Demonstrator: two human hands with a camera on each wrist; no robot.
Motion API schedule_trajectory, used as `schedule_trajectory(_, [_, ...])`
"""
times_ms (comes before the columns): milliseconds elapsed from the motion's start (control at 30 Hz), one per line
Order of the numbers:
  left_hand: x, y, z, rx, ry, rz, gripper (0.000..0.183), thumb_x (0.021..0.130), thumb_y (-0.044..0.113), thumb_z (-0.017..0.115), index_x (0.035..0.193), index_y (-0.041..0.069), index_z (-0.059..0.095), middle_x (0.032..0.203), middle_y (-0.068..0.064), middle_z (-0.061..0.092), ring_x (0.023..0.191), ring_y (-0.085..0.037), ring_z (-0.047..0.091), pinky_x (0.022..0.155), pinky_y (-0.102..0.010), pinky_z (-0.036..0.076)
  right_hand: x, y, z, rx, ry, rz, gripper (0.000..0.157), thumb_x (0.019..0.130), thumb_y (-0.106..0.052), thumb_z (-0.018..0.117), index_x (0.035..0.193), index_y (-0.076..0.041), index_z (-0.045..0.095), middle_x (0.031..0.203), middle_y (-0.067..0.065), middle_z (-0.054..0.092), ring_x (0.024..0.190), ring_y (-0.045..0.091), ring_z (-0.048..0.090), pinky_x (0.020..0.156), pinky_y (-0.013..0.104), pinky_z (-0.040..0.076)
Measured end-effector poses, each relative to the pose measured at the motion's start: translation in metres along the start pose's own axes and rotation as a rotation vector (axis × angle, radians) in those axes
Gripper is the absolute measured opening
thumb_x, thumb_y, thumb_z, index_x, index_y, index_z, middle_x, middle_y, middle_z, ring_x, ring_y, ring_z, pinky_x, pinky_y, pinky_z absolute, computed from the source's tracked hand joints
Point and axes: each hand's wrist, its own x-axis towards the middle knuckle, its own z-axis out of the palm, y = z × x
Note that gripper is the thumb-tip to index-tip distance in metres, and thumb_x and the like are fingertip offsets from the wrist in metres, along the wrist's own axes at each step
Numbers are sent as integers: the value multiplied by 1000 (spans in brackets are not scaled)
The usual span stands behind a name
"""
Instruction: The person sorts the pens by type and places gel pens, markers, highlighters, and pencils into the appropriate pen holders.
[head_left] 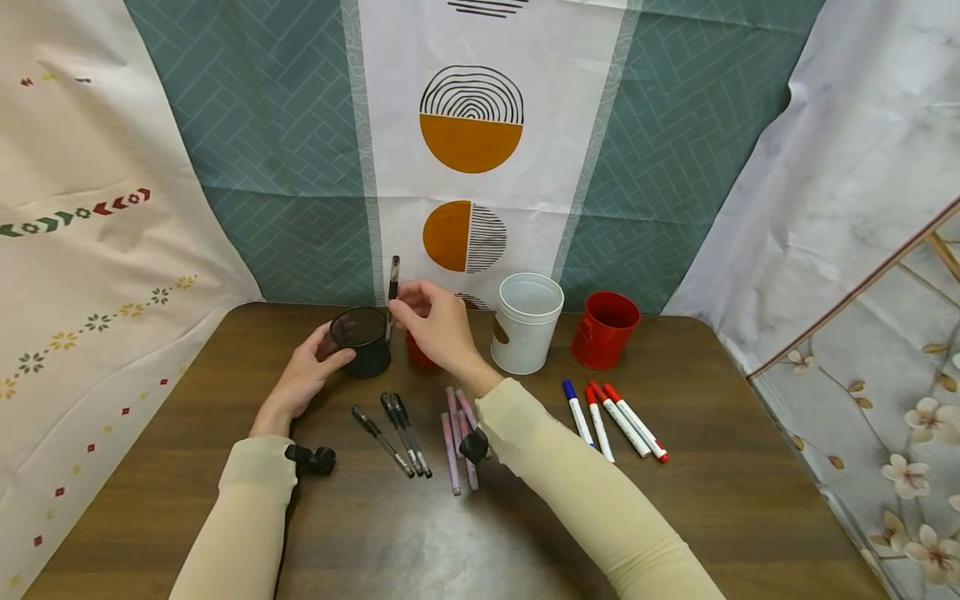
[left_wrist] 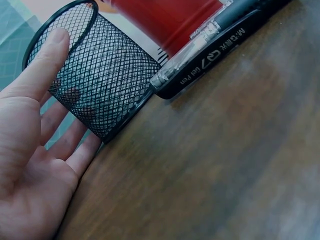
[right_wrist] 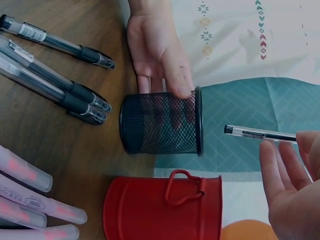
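My left hand point(head_left: 303, 375) holds a black mesh pen cup point(head_left: 370, 360) from its left side. In the left wrist view its thumb lies by the rim and its fingers go round the wall. A clear gel pen point(right_wrist: 255, 134) with black parts is pinched upright by my right hand point(head_left: 441, 327), one end pointing down just over the cup's mouth in the right wrist view. No pens show through the mesh. In front of the cup, several similar gel pens point(head_left: 405, 433) lie on the table. A red cup point(right_wrist: 165, 207) stands right beside the mesh cup, mostly hidden by my right hand in the head view.
Several pink-purple pens point(head_left: 452, 454) lie below my right forearm. A white canister point(head_left: 522, 337) and another red cup point(head_left: 604, 333) stand at the back right. Before them lie a blue-capped marker point(head_left: 577, 412) and several red-capped markers point(head_left: 633, 425). Curtains hang behind the wooden table point(head_left: 360, 533).
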Motion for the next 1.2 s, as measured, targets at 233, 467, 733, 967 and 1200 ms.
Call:
schedule_trajectory(233, [1,2,1,11,-8,-17,71,105,23,70,166,13,35,164,-21,43,151,-37,40,100,-8,45,7,-2,0,-10,-10,0,22,103,-17,72,120,-3,70,102,11,75,87,29,77,77,21,61])
schedule_trajectory(467, [2,4,2,-4,-13,-27,71,105,24,71,166,13,35,165,-19,42,153,-38,37,100,-8,44,15,-1,6,1,9,-1,21,103,-15,73,120,-4,71,103,8,75,81,14,74,76,22,62])
schedule_trajectory(733, [-1,3,-1,-7,-8,-12,69,106,21,69,165,11,36,162,-24,44,149,-39,42,99,-10,47,26,0,17,9,-4,-6,23,103,-16,72,123,-4,70,105,8,75,82,11,75,76,21,61])
schedule_trajectory(967, [-1,4,1,-8,-7,-11,69,105,21,71,164,10,37,162,-25,44,149,-41,41,99,-10,47,30,3,20,31,-10,15,24,103,-14,72,124,-3,70,106,10,76,82,10,75,77,21,61])
schedule_trajectory(1200, [0,4,2,-16,-9,0,68,106,19,69,164,9,37,162,-24,44,146,-30,46,99,-10,47,35,7,24,-4,-20,40,23,102,-16,74,123,-5,71,104,8,76,81,7,73,78,18,60])
